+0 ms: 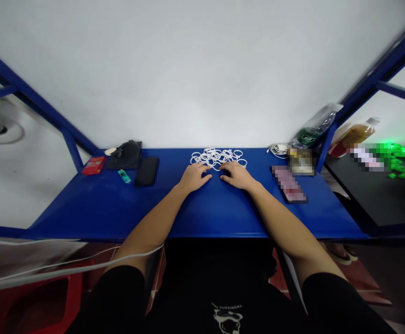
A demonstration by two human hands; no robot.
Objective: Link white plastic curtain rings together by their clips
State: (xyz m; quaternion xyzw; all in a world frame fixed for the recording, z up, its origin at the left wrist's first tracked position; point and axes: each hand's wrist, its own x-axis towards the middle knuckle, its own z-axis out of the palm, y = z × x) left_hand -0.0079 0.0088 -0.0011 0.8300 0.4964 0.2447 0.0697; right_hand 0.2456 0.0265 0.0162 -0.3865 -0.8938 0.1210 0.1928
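A blue tabletop lies under both hands and reaches out on either side of them. Beyond it rises a pale wall, and a blue frame slants up at the far left and right of the hands. The left hand and right hand rest palm down, apart from each other, each loosely unclenched with the thumb away from the fingers. The white rings lie in a tangled heap just ahead of and between them, by the fingertips.

Left of the left hand are a dark phone-like slab, a small teal packet, a black bag and a red box. Right of the right hand are a coiled white cable and a leaning clear bottle; farther right, a black table bears glowing green pieces.

Some fingertips merge with the heap, so contact with single rings cannot be told. Overlap makes the rings uncountable. Pixelation masks a pinkish slab and a yellowish pack right of the right hand. A red stool, low and left behind the left hand, is cut off by the lower edge.
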